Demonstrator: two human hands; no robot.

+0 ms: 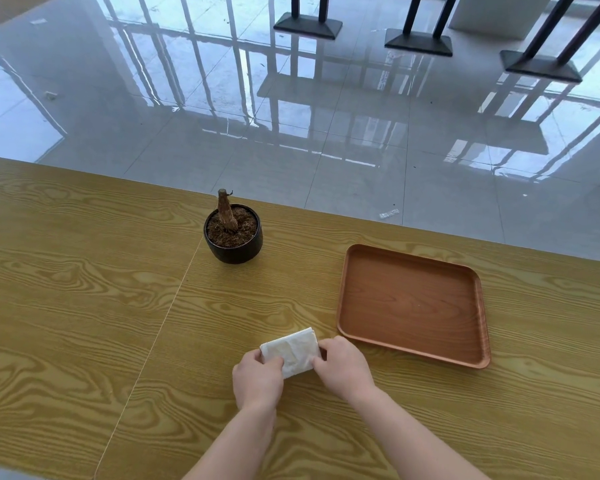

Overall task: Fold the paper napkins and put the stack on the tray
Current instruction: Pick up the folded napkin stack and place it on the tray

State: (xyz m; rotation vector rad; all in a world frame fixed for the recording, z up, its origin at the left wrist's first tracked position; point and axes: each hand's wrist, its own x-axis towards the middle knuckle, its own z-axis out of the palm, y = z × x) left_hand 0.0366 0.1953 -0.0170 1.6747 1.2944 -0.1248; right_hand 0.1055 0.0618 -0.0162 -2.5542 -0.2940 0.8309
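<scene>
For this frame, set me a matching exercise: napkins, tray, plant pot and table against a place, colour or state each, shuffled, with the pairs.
Things
1. napkin stack
2. tray
3. plant pot
4. table

Descriptions
A. brown, shallow, farthest right
B. yellow wood grain, carrying everything else
C. white, pinched at its sides by the left hand and right hand
D. black, holding soil and a leafless stump

Pairs: 1-C, 2-A, 3-D, 4-B
</scene>
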